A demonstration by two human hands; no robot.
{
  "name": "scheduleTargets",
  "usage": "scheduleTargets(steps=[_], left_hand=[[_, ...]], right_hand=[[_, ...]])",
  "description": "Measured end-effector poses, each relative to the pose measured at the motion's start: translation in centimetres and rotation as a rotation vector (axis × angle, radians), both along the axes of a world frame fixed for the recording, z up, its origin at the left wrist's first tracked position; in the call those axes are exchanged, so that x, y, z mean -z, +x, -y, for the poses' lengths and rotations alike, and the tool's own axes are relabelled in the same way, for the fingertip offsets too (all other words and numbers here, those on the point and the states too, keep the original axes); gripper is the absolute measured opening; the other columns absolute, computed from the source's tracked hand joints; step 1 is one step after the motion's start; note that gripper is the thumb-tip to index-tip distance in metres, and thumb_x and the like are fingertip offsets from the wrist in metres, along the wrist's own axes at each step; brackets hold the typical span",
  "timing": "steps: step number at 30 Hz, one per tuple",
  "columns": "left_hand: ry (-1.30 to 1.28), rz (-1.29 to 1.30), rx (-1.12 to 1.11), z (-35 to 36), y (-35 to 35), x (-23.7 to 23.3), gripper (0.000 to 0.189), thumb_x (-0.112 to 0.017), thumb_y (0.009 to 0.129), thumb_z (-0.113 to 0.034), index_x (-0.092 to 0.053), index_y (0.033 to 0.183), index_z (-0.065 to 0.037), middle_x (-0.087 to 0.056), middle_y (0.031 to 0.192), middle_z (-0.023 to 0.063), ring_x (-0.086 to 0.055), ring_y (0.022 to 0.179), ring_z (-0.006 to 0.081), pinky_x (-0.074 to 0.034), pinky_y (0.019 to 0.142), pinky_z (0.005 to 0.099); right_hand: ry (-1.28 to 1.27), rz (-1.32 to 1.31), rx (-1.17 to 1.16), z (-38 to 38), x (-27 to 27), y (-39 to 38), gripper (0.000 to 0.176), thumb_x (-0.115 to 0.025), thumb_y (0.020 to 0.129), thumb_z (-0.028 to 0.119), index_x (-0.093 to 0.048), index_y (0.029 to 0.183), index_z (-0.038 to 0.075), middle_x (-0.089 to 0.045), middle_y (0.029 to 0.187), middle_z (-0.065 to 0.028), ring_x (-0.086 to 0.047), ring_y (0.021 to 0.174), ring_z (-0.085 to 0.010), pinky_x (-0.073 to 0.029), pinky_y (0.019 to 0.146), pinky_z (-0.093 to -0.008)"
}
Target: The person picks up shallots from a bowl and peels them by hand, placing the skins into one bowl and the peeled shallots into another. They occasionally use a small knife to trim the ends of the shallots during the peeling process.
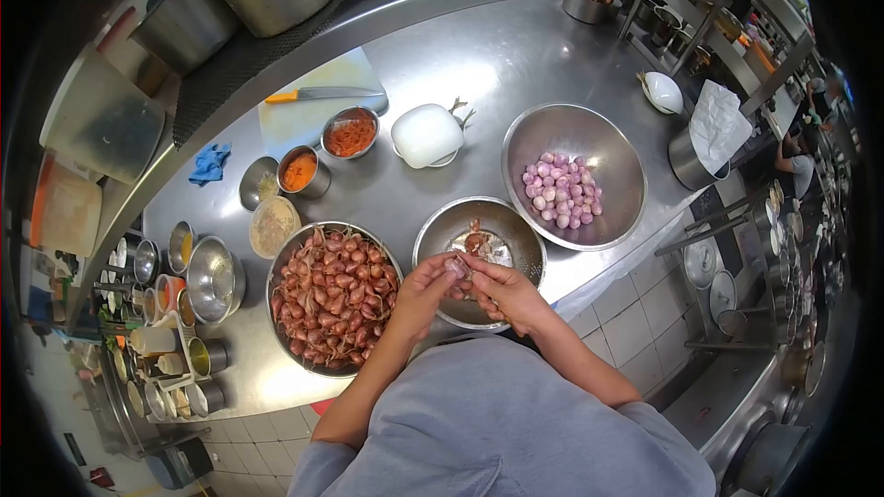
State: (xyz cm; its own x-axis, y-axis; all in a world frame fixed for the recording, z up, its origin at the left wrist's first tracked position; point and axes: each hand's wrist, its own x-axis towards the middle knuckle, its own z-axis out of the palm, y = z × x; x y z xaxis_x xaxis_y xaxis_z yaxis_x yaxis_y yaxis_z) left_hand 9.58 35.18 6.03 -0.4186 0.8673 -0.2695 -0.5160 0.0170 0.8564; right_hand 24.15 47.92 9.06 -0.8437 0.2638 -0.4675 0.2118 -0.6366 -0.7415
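Note:
My left hand [428,290] pinches a partly peeled shallot [455,267] between thumb and fingers. Against the same shallot, the closed fingers of my right hand [509,293] meet the left fingertips. A small yellowish bit shows under the right palm; what it belongs to is hidden. Both hands are over the near rim of a steel bowl [433,237] with brown peelings [477,241] inside. Left of it, a large bowl is heaped with unpeeled red shallots [333,299]. Peeled pinkish shallots [564,189] lie in a wide steel bowl [617,152] on the right.
Behind the bowls stand a white wrapped bundle [428,135] and containers of shredded orange food [352,136]. A yellow-handled knife [336,93] rests on a cutting board [276,129]. Overhead runs a shelf edge [396,0]. A paper-lined pot [686,161] is at the right; a blue cloth [210,164], left.

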Motion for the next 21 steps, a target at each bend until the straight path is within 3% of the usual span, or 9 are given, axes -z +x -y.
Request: scheduleTargets(steps=[14,21], left_hand=[[0.096,0.228,0.044,0.4,-0.6,1.2,0.034,-0.053,0.102,-0.015,-0.055,0.134,-0.002,-0.066,0.114,0.0073,-0.066,0.095,0.0179,-0.05,0.078,0.0301],[0.111,0.248,-0.035,0.1,-0.6,0.5,0.029,-0.051,0.102,-0.012,-0.053,0.13,-0.002,-0.062,0.123,0.0086,-0.064,0.107,0.0203,-0.053,0.089,0.0351]], right_hand=[[0.058,0.029,-0.013,-0.1,-0.2,0.0,0.045,-0.051,0.105,0.02,-0.045,0.15,0.02,-0.045,0.07,0.0037,-0.036,0.056,-0.0038,-0.03,0.047,-0.0186],[0.106,-0.05,-0.053,0.1,0.3,0.3,0.056,-0.056,0.103,0.019,-0.034,0.155,0.018,-0.047,0.079,0.0052,-0.037,0.062,-0.0035,-0.031,0.051,-0.0191]])
